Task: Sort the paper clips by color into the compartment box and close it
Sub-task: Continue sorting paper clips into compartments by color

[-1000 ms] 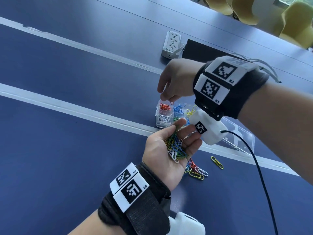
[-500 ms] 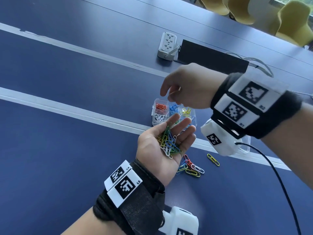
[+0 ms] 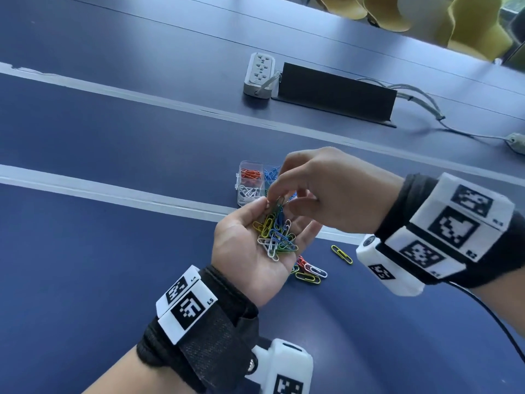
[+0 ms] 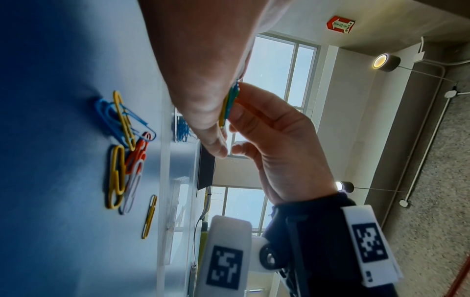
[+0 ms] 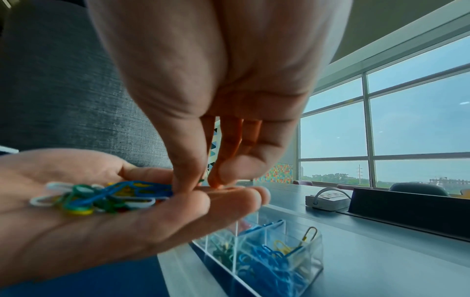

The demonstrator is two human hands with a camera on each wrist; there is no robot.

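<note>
Right hand fingers pinch a green wire paper clip, long axis upright, above the flat-open left hand; wrist tag reads "L5".

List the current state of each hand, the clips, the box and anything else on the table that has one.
left hand: palm up, cupping mixed clips
right hand: fingertips pinching a green clip from the palm
pile in palm: unsorted, several colours
compartment box: open, partly filled by colour
loose clips on table: unsorted, beside the left hand
lone yellow clip: lying apart on table
power strip: nothing plugged into visible sockets
</note>
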